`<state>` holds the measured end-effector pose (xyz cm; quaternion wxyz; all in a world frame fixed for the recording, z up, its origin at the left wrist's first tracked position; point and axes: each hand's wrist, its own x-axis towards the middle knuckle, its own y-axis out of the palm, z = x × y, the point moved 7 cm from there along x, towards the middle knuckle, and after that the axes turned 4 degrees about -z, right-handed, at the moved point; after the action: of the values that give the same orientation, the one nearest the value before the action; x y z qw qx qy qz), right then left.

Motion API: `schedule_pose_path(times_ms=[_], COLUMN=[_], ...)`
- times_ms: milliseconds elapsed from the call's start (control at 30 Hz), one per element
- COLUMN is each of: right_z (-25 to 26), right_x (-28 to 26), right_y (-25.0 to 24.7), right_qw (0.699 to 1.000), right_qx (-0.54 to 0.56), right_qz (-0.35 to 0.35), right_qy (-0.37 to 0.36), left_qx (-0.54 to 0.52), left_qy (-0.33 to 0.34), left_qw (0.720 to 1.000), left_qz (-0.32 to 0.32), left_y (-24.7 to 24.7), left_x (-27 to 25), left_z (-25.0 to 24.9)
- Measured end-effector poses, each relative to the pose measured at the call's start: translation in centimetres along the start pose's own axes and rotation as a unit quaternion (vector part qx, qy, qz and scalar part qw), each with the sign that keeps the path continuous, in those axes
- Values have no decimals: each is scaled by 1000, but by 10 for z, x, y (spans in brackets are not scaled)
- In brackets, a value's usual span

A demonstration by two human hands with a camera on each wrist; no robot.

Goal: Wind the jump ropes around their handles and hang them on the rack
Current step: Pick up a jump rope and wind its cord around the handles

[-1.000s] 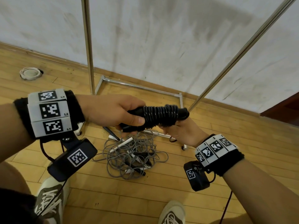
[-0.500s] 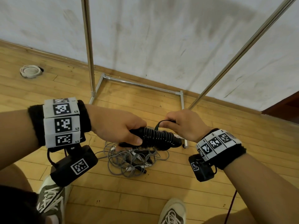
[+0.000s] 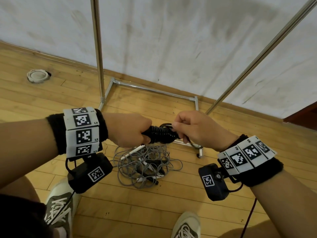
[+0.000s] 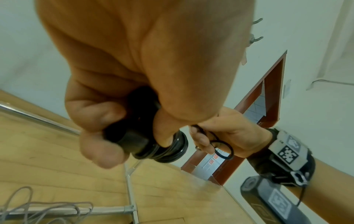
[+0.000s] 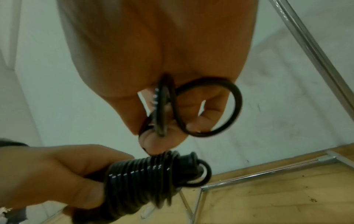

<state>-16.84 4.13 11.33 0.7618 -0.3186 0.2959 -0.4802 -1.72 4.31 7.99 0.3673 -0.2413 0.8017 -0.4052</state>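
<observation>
Against the scuffed white wall (image 3: 171, 36) stood the chrome rack (image 3: 97, 48), its uprights rising out of frame and its base tubes lying on the wooden plank floor (image 3: 137, 212). On that floor, just in front of the base and below the hands, lay a tangled heap of grey jump ropes (image 3: 145, 165) with white and black handles mixed into it. A person's two shoes showed at the bottom edge of the head view, and both forearms wore black wristbands with white coded tags and a small black camera box slung under each. Above the heap, the left hand (image 3: 130, 131) was wrapped in a full fist around the bare end of a pair of black handles (image 4: 132, 141), thumb and fingers closed tight on them. The black jump rope (image 5: 141, 175) sat wound in close, glossy coils over the rest of those handles, held level in the air between the two hands. The right hand (image 3: 197, 129) hovered at the coiled end, thumb and fingertips pinching the loose end of the rope (image 5: 208, 109), which curled into a couple of small loops under the palm, just beside the last coil. A round white ring-shaped object (image 3: 36, 75) lay on the floor far to the left, near the skirting.
</observation>
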Motion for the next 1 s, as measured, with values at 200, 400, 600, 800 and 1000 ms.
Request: schedule_pose_path(times_ms=[200,400,600,800,1000], right_z=[2,0,-3,4,10], right_x=[-9,-12,-12,-10,-10], right_y=[9,20,14,19,5], right_qw=[996,989,993,987,979], right_qx=[86,134,56,-125,-135], right_qz=[-29,-62,-108,-98,-143], right_qy=[19,24,10,-33,-61], left_qx=[-15,-94,-145,-191,-294], left_qy=[-34,-39,-54,-65,-38], left_qw=[992,979,969,960,935], left_qz=[-119,-179,-193,-195,-194], left_y=[-26,-42,-48,-46,-47], left_x=[5,4,5,5,-1], left_z=[11,12,20,20,11])
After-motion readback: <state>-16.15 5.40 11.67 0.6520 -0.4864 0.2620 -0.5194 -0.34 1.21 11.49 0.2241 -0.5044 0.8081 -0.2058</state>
